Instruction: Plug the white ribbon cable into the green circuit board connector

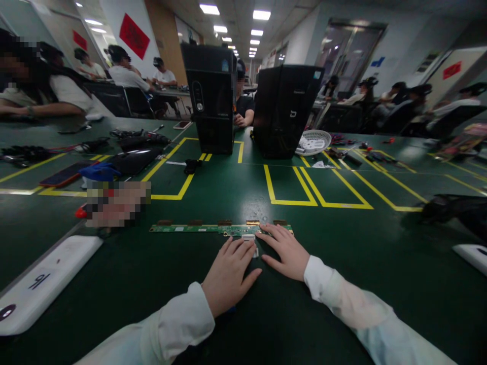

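1 board [190, 229] flat on desk [361, 258], 12 o'clock from my hands. Left hand [228, 271]: fingers together by white connector [248, 236], thumb apart; cannot tell if pinching. Right hand [286, 256] spread at board. Connector at board's 6 o'clock edge; whether fastened, cannot tell.

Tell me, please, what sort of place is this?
Probably an electronics workshop or training room: a green circuit board lies on the table, two black computer towers stand beyond it, and people sit around.

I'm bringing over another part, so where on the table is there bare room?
Bare patches: between the left hand and the white device at left; right of the right hand; and between the circuit board and the yellow tape. Crowded: the back left, with cables, and around the basket.
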`<state>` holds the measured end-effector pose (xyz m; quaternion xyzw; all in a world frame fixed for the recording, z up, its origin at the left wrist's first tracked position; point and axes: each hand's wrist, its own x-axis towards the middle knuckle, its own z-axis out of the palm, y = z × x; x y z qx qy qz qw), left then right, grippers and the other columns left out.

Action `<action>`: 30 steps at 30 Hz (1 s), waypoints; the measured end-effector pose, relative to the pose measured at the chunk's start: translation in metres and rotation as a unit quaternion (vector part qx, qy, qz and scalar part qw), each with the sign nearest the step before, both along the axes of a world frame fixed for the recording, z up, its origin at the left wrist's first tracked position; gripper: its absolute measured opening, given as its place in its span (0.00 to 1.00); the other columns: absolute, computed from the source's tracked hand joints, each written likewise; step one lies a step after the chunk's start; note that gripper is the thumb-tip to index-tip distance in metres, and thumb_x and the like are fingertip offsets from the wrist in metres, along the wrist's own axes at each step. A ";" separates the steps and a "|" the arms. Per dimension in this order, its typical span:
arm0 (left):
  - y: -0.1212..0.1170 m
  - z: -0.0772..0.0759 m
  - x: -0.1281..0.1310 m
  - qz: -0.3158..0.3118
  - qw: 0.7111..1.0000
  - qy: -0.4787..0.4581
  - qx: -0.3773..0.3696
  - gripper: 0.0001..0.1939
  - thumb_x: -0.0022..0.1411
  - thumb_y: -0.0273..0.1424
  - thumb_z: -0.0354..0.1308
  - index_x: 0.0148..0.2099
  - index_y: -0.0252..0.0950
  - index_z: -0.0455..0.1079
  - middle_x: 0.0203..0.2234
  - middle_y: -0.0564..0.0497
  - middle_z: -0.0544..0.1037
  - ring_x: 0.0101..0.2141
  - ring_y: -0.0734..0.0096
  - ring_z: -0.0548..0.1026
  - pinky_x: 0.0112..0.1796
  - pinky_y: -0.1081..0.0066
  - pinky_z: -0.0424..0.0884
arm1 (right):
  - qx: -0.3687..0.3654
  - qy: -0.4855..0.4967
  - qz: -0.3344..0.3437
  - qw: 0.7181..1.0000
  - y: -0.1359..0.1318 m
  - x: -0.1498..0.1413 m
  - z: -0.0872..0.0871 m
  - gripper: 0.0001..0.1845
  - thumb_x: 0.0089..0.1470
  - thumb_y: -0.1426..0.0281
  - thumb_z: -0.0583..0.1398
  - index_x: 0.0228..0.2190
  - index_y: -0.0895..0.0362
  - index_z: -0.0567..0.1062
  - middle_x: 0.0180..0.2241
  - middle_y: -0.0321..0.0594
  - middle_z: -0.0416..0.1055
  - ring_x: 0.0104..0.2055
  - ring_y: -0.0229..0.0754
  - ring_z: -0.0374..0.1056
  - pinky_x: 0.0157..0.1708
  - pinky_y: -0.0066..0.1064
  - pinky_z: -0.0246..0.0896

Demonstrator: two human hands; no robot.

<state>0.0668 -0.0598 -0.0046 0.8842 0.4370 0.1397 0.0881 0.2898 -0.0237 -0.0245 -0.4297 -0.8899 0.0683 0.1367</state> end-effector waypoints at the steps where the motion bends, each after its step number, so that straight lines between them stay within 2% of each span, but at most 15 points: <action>1: -0.001 0.000 0.001 0.005 1.000 -0.003 0.003 0.26 0.69 0.44 0.47 0.63 0.37 0.62 0.59 0.45 0.71 0.60 0.58 0.65 0.62 0.49 0.56 | 0.001 0.000 -0.001 1.000 0.000 0.000 0.000 0.30 0.59 0.61 0.57 0.61 0.55 0.64 0.64 0.49 0.57 0.66 0.53 0.52 0.64 0.53 0.48; 5: -0.001 -0.001 0.003 0.012 1.000 -0.008 0.006 0.26 0.69 0.45 0.45 0.63 0.37 0.62 0.59 0.46 0.71 0.60 0.58 0.65 0.63 0.48 0.54 | 0.011 0.001 -0.001 1.000 0.000 -0.001 -0.002 0.30 0.59 0.61 0.56 0.61 0.55 0.64 0.64 0.49 0.58 0.66 0.54 0.53 0.64 0.53 0.49; 13: 0.007 0.002 0.009 0.016 0.999 -0.024 0.017 0.19 0.70 0.36 0.46 0.57 0.37 0.68 0.53 0.47 0.75 0.54 0.60 0.70 0.60 0.51 0.60 | 0.030 0.001 -0.006 1.000 0.000 -0.003 -0.004 0.29 0.59 0.62 0.57 0.60 0.56 0.66 0.63 0.49 0.59 0.64 0.54 0.54 0.63 0.52 0.50; 17: 0.011 0.011 0.002 0.023 0.998 -0.042 0.027 0.20 0.71 0.31 0.41 0.58 0.37 0.68 0.55 0.46 0.73 0.56 0.65 0.69 0.59 0.56 0.63 | 0.034 -0.001 0.000 0.999 0.000 -0.003 -0.006 0.29 0.60 0.62 0.57 0.61 0.57 0.65 0.63 0.51 0.59 0.65 0.54 0.53 0.64 0.52 0.49; 20: 0.005 0.027 -0.018 0.035 0.997 -0.053 0.034 0.21 0.72 0.32 0.39 0.59 0.38 0.67 0.58 0.46 0.71 0.58 0.64 0.67 0.60 0.54 0.62 | 0.041 -0.001 0.000 0.999 0.000 -0.002 -0.006 0.30 0.60 0.62 0.56 0.61 0.59 0.64 0.63 0.53 0.58 0.66 0.55 0.51 0.64 0.52 0.48; 22: -0.006 0.037 -0.039 0.033 0.998 -0.051 0.028 0.21 0.72 0.35 0.41 0.61 0.41 0.66 0.58 0.48 0.71 0.58 0.65 0.67 0.59 0.56 0.64 | 0.051 0.003 0.004 0.999 -0.001 -0.001 -0.006 0.29 0.60 0.63 0.56 0.61 0.59 0.64 0.63 0.53 0.58 0.67 0.55 0.50 0.64 0.53 0.48; 24: -0.022 0.040 -0.063 0.031 0.999 -0.040 0.000 0.21 0.71 0.37 0.44 0.63 0.45 0.64 0.60 0.50 0.70 0.58 0.66 0.68 0.58 0.59 0.66 | 0.064 0.011 0.024 0.998 -0.001 0.000 -0.006 0.28 0.61 0.65 0.55 0.61 0.59 0.64 0.62 0.53 0.59 0.67 0.54 0.50 0.64 0.53 0.50; 26: -0.040 0.033 -0.087 0.065 0.997 -0.027 -0.018 0.21 0.71 0.38 0.45 0.62 0.46 0.65 0.60 0.50 0.70 0.57 0.65 0.70 0.56 0.61 0.69 | 0.078 0.022 0.057 0.995 0.000 0.001 -0.007 0.25 0.61 0.67 0.54 0.59 0.58 0.66 0.61 0.53 0.61 0.66 0.53 0.52 0.62 0.53 0.52; 30: -0.071 0.000 -0.127 0.179 0.984 -0.023 0.011 0.22 0.69 0.42 0.46 0.61 0.45 0.66 0.58 0.48 0.72 0.56 0.63 0.72 0.56 0.59 0.70 | 0.102 0.051 0.091 0.989 0.002 0.001 -0.008 0.21 0.62 0.69 0.53 0.55 0.57 0.69 0.59 0.53 0.63 0.64 0.53 0.55 0.60 0.55 0.56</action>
